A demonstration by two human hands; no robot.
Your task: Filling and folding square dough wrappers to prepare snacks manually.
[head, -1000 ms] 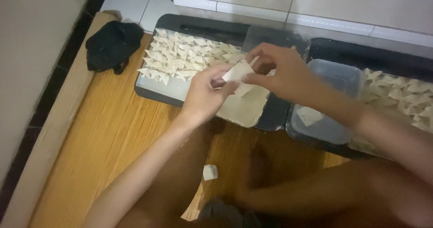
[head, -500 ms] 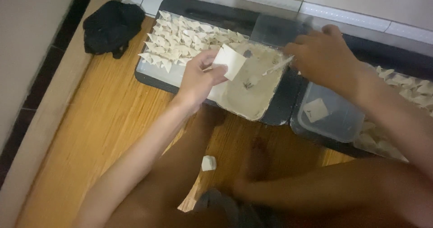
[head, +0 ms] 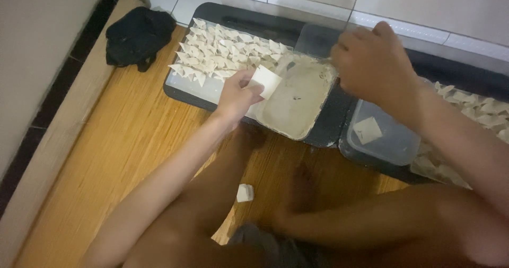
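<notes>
My left hand (head: 236, 95) pinches a square white dough wrapper (head: 265, 80) above the near edge of a black tray (head: 183, 94). On that tray lie several rows of folded pale dumplings (head: 222, 55). My right hand (head: 374, 61) is closed above the far right corner of a shallow container of pale filling (head: 297, 106). It grips a thin spoon (head: 290, 61), whose tip blurs over the filling.
A clear plastic box (head: 395, 151) holding a wrapper (head: 367, 130) stands right of the filling. More dumplings (head: 477, 109) lie on a second tray at the far right. A black bag (head: 138, 37) is at the back left. A small white scrap (head: 244, 192) lies between my folded legs.
My right hand has moved right and back, off the wrapper, to the far corner of the filling container with the spoon. My left hand stays in place with the wrapper.
</notes>
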